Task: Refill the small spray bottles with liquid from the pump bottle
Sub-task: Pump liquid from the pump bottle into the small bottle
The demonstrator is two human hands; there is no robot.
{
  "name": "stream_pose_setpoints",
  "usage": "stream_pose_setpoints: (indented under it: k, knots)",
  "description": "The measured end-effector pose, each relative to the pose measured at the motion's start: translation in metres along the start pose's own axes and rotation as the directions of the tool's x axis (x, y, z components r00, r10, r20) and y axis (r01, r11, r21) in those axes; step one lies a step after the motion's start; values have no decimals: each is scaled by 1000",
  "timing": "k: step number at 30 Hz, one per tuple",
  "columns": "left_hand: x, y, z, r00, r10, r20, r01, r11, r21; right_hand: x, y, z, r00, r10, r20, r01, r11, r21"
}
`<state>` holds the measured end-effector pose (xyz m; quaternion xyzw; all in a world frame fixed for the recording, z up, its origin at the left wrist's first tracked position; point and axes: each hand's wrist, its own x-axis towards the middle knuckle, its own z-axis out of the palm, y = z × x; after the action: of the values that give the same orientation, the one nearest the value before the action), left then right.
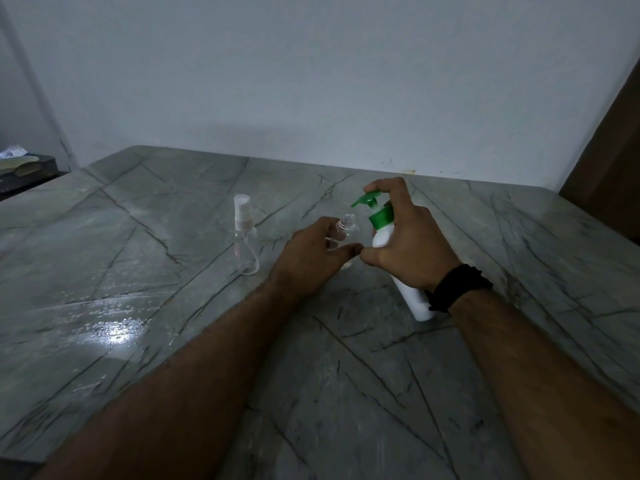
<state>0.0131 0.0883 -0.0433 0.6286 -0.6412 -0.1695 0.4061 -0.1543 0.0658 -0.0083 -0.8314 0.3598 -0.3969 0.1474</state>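
Note:
My right hand (408,244) grips a white pump bottle (384,233) with a green pump head, tilted, its base on the table near my wrist. One finger lies on top of the green pump, whose spout points left. Just below the spout stands a small clear spray bottle (346,230) with its threaded neck uncapped; my left hand (311,258) holds it by the body. A second small clear spray bottle (245,237) with a white spray cap on stands upright to the left, apart from both hands.
The grey marble table (173,341) has a wet, glinting patch at the front left. A white wall runs along its far edge. A dark box with papers (27,166) sits at the far left, and a brown wooden panel (613,150) stands at the right.

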Motion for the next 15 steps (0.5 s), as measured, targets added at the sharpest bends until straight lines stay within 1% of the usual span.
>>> stream_pose_setpoints:
  k: [5,15]
  knots:
    - [1,-1,0,1000,4,2,-4,1000,5,1,0,0,1000,22,7,-22,1000,4]
    - [1,2,-1,1000,-15,15,15,1000,9,1,0,0,1000,17,17,-18,1000,10]
